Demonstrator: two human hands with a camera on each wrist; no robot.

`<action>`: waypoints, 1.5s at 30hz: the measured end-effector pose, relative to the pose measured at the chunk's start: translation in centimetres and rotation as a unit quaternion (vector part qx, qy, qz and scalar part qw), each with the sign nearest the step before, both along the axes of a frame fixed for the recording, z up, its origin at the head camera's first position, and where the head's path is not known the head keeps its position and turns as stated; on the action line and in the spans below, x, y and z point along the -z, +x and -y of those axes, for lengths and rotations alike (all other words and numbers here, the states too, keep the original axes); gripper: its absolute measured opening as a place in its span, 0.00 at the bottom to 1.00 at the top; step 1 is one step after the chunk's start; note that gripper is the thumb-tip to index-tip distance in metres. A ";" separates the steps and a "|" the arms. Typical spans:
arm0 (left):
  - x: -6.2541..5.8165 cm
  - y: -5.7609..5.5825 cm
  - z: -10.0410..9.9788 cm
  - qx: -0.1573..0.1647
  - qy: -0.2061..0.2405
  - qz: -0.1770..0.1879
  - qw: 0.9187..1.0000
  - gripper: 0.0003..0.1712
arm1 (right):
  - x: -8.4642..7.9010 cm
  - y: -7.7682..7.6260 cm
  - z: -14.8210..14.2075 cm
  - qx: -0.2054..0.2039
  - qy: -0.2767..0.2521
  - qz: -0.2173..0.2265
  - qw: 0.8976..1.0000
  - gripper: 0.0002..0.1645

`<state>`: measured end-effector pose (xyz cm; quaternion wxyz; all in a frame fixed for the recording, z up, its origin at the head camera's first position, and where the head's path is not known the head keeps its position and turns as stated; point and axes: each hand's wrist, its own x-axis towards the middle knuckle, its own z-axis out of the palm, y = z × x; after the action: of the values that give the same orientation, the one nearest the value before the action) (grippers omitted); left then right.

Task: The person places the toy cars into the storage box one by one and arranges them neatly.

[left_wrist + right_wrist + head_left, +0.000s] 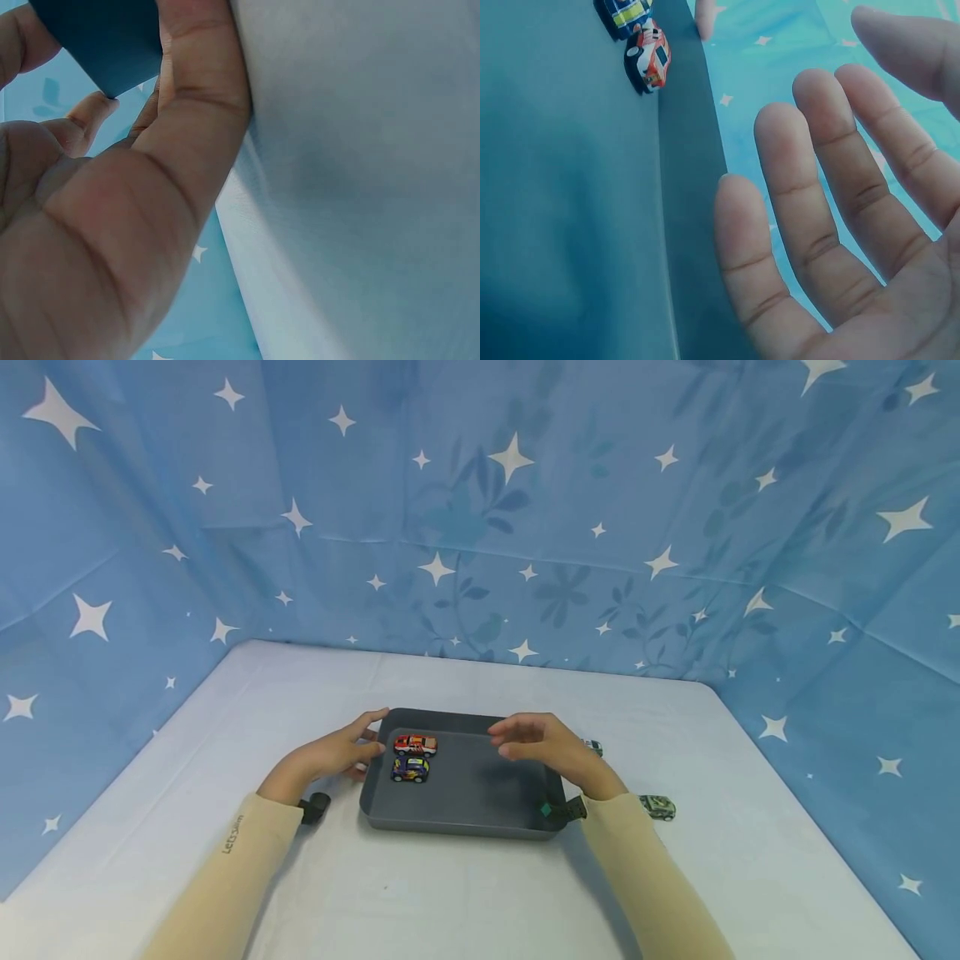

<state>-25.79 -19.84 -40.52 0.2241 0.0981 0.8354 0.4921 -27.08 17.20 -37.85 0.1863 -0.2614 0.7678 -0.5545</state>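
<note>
A dark grey rectangular tray [465, 828] lies on the white table. My left hand [333, 756] grips its left side, with the thumb at the rim and the fingers around the outside; in the left wrist view the tray's corner [112, 52] sits between them. Two toy cars stand in the tray's left part: a red and white toy car [415, 745] and, nearer me, a dark blue toy car [410, 769]. Over the tray's right part hovers my right hand [542, 742], fingers loosely extended and holding nothing.
A green camouflage toy car [658, 807] stands on the table beside my right forearm. Another toy car [594, 747], partly hidden by the right wrist, is right of the tray. A blue star-patterned curtain [480, 527] hangs around the white table [420, 902].
</note>
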 end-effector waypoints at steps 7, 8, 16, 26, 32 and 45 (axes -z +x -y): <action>-0.1 0.0 -0.1 0.002 -0.002 -0.003 1.000 0.43 | 0.1 0.0 -1.4 0.013 0.006 0.006 1.000 0.27; -0.1 0.1 -0.1 0.003 -0.001 -0.003 1.000 0.43 | 0.1 0.0 -1.7 0.016 0.010 0.004 1.000 0.27; -0.1 0.1 -0.1 0.006 -0.001 -0.003 1.000 0.43 | 0.2 0.1 -3.4 0.031 0.033 0.009 0.999 0.27; -0.1 0.1 -0.3 0.005 -0.002 -0.001 1.000 0.43 | 0.0 0.6 -5.5 0.052 0.048 0.014 0.997 0.28; 0.1 0.1 -0.4 0.004 0.003 0.001 1.000 0.43 | -0.2 1.1 -7.3 0.068 0.068 0.005 0.995 0.28; -0.2 0.0 0.1 0.007 0.001 0.000 1.000 0.44 | -0.4 1.9 -11.4 0.093 0.079 -0.033 0.992 0.26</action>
<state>-25.80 -19.95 -40.37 0.2274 0.1038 0.8342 0.4915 -25.20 28.62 -37.45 0.1285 -0.1915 0.8359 -0.4981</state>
